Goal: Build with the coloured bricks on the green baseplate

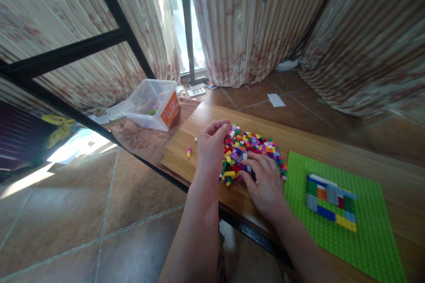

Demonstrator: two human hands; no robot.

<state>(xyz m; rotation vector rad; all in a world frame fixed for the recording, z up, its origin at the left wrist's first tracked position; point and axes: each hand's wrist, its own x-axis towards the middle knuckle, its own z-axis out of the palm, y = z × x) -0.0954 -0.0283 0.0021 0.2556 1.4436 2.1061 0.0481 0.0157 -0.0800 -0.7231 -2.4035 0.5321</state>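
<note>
A heap of small coloured toy bricks (pixel 237 145) lies on the wooden board. At its left edge my left hand (pixel 212 137) is raised, thumb and fingers pinched together at the bricks; whether something is between them is hidden. My right hand (pixel 265 179) reaches over the heap's near right side, fingers bent and thumb apart from them, tips touching the bricks. Right of that hand is a green studded baseplate (pixel 372 241). On it stands a low rectangular build of bricks (pixel 327 212) in blue, grey, green, yellow, orange and red.
A small pink and yellow brick piece (pixel 188 152) sits alone on the wooden board (pixel 181 141). Beyond the board's left end is a clear plastic box (pixel 142 120) with an orange label. A black metal frame (pixel 124 33), curtains (pixel 229 31) and a tiled floor (pixel 133 212) surround the board.
</note>
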